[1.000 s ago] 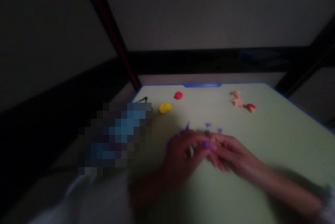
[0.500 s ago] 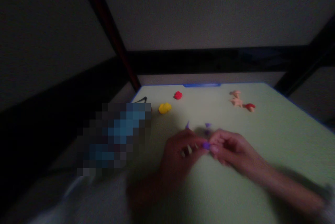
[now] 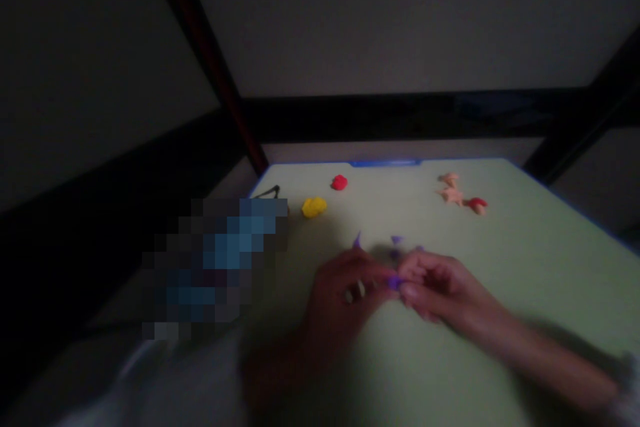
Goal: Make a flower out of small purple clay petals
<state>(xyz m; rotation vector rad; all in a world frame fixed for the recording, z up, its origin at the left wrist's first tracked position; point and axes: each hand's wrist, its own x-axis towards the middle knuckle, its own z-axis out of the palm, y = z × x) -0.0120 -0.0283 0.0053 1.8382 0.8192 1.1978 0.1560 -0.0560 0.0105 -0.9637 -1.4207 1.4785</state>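
Observation:
My left hand (image 3: 345,294) and my right hand (image 3: 440,287) meet over a pale green board (image 3: 525,260), fingertips together. Between them they pinch a small purple clay piece (image 3: 395,282). Just beyond the fingers, small purple clay bits (image 3: 397,240) lie on the board, one pointed bit (image 3: 357,240) to the left. The picture is dark and soft.
Farther back lie a yellow clay lump (image 3: 314,207), a red clay lump (image 3: 339,182) and peach clay shapes with a red piece (image 3: 463,197). The board has a blue edge (image 3: 385,162). A blurred blue patch (image 3: 220,260) is at the left. Dark frame bars run behind.
Both hands have drawn slightly nearer to me and tightened round the purple piece; the view shifted a little. The other clay pieces stay put.

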